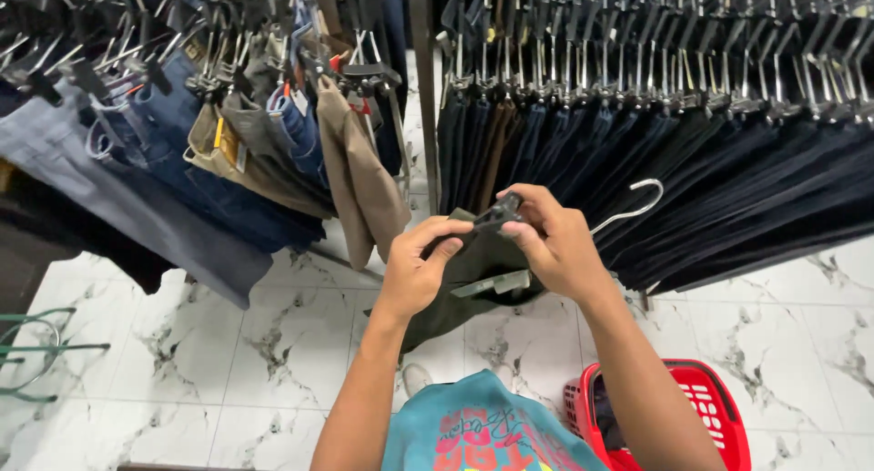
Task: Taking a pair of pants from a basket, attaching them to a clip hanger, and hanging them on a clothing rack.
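Trousers (pixel 473 280), olive and limp, hang from a clip hanger (pixel 499 214) held chest-high over the marble floor (pixel 273 362); I'd judge them light, soft, best gripped at the stiff waistband. Left hand (pixel 421 269) pinches cloth and clip; right hand (pixel 555 243) is closed on the hanger, its hook (pixel 633 207) free. Beyond, racks of dark trousers (pixel 728 162).

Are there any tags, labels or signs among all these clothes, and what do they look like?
Yellow tag: narrow strip on khaki trousers, left rack.
White tag: small rectangle hanging by blue jeans, left rack.
Shirt print: pink and red lettering on the teal shirt, bottom centre.
No signs or screens.
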